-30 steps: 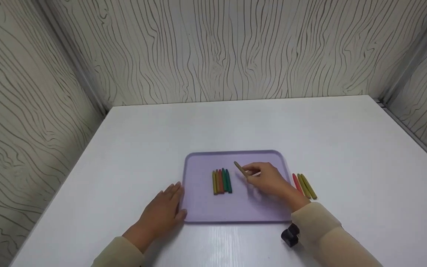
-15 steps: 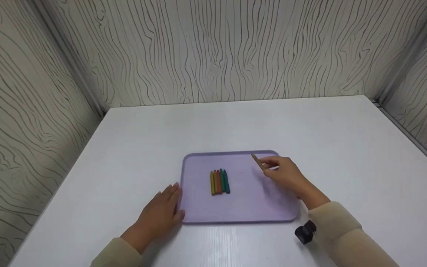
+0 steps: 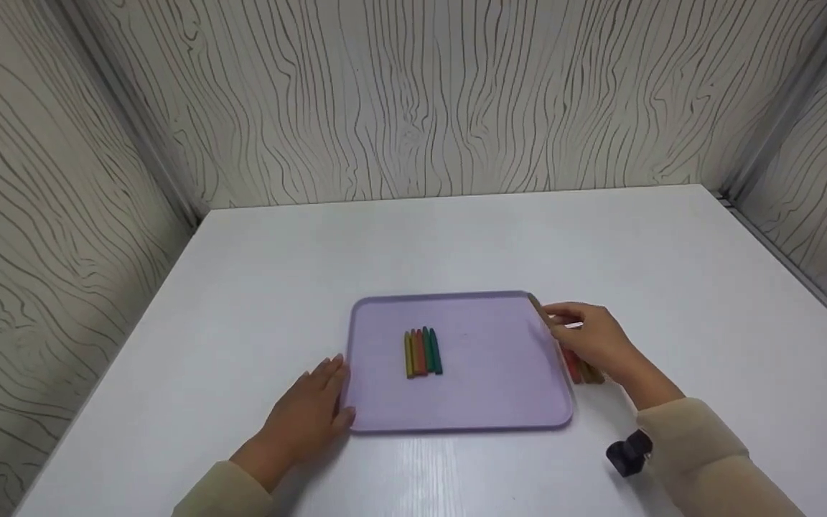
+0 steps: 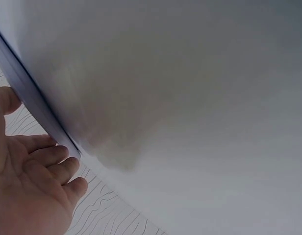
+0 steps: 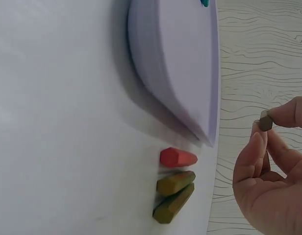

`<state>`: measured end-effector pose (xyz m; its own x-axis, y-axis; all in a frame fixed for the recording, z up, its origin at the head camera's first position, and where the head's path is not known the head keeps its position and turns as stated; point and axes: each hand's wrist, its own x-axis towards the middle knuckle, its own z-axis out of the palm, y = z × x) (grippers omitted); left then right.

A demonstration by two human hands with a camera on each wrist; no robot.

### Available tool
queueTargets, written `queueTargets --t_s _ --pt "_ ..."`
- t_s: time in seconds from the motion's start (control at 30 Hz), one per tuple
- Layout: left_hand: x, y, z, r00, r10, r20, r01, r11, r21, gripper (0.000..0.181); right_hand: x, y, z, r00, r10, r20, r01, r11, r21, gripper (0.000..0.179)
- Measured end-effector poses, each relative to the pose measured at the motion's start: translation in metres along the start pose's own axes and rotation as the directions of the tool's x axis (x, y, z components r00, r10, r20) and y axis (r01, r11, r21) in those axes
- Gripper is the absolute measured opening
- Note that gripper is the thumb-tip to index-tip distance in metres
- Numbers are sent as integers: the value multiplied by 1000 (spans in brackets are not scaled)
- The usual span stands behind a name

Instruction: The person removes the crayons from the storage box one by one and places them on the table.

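My right hand (image 3: 596,341) pinches a brownish-olive crayon (image 3: 538,309) between thumb and fingertips, tilted over the tray's right rim. In the right wrist view the blunt end of that crayon (image 5: 266,121) faces the camera. Beneath the hand, on the table, lie a red crayon (image 5: 176,157) and two olive ones (image 5: 173,198), partly covered in the head view. A lilac tray (image 3: 492,373) carries a side-by-side row of several crayons (image 3: 421,353) in yellow-olive, orange-red and green. My left hand (image 3: 309,406) touches the tray's left edge with extended fingers, palm side seen in the left wrist view.
The white table (image 3: 298,266) runs back to a panel with a wood-grain pattern (image 3: 413,100). Similar panels (image 3: 40,237) stand at the sides. A small black device (image 3: 629,454) sits at the right sleeve's cuff.
My right hand has carried the pinched crayon rightward, from over the tray's middle to its right edge above the loose crayons. The left hand stays at the tray's left edge.
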<state>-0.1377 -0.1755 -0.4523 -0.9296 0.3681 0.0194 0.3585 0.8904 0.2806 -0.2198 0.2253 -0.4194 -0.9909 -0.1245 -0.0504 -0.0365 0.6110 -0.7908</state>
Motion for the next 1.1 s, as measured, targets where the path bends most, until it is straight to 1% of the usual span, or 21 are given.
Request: queueTargets --t_s 0.17,0.5,0.7,0.87,1.1 --pt "1 -1 1 1000 0 -8 0 1000 5 63 -5 9 -9 1000 10 -12 -10 1000 13 41" --pt "1 -3 4 1000 15 -24 -15 1000 0 62 -15 28 -24 999 5 -47 -8 998 -63 39" --pt "1 -2 3 1000 10 -20 -11 1000 -23 61 -20 38 -29 998 34 -46 -38 995 -95 38" --pt "2 -2 3 1000 10 -23 -10 1000 -13 61 -25 46 -32 997 68 -45 -73 991 -109 39" --pt "1 -1 2 1000 10 -13 -11 1000 -19 62 -33 54 -31 991 131 -21 -132 989 -62 42"
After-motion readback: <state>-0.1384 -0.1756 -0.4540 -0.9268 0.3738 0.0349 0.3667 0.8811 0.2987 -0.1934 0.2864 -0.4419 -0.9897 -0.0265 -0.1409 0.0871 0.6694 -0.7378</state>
